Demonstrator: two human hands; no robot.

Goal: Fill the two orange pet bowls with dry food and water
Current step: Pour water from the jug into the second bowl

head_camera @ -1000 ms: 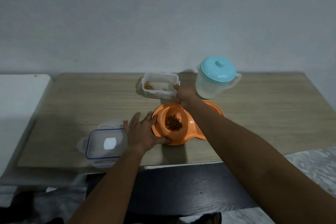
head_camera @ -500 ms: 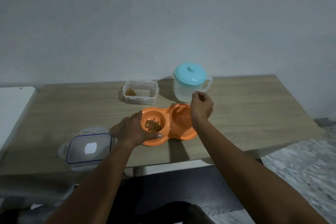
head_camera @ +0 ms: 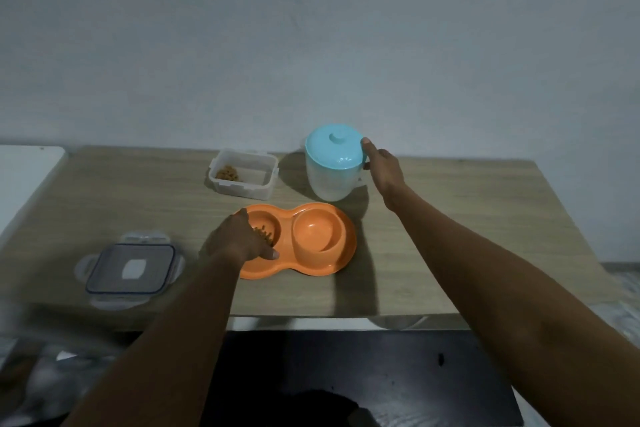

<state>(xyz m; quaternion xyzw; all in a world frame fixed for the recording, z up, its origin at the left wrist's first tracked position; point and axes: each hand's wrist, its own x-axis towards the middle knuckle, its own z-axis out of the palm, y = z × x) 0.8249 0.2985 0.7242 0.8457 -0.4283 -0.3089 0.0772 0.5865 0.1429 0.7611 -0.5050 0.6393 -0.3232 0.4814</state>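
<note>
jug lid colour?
Light turquoise blue lid on a whitish translucent jug; head view, the only one.

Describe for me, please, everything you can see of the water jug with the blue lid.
The jug stands upright near the back edge of the wooden table, just behind the orange double bowl and to the right of the open food container. Its body looks like frosted whitish plastic, tapering slightly downward. A round light-blue lid with a small centre knob closes the top. The right hand is at its handle side, hiding the handle; fingers touch the lid's edge. Any water level inside cannot be made out.
</note>
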